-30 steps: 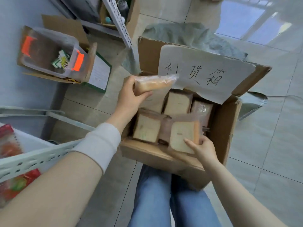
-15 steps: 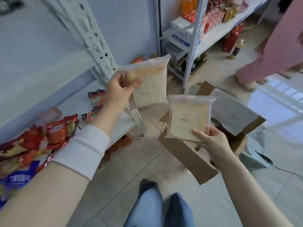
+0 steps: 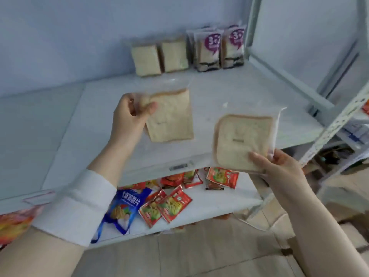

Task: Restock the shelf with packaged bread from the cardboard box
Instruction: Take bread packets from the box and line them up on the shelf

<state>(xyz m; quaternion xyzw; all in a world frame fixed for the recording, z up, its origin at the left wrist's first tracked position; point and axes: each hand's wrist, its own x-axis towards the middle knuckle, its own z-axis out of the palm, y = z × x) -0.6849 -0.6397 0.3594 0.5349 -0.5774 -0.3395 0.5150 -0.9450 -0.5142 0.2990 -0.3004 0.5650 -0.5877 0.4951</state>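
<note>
Head view: left hand [image 3: 129, 114] and right hand [image 3: 279, 166] each pinch a bread packet above the shelf [image 3: 249, 92]

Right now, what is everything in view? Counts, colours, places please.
Upper shelf: one, white, ahead.
Plain bread packs: two, tan, upright at its back.
Purple-label packs: at least two, right of those.
Red packets: several, red, lower shelf.
Blue bag: one, blue, left of them.
Left bread pack: one, tan, over upper shelf.
Right bread pack: one, tan, near its front edge.
Left hand: grips left bread pack.
Right hand: grips right bread pack.
</note>
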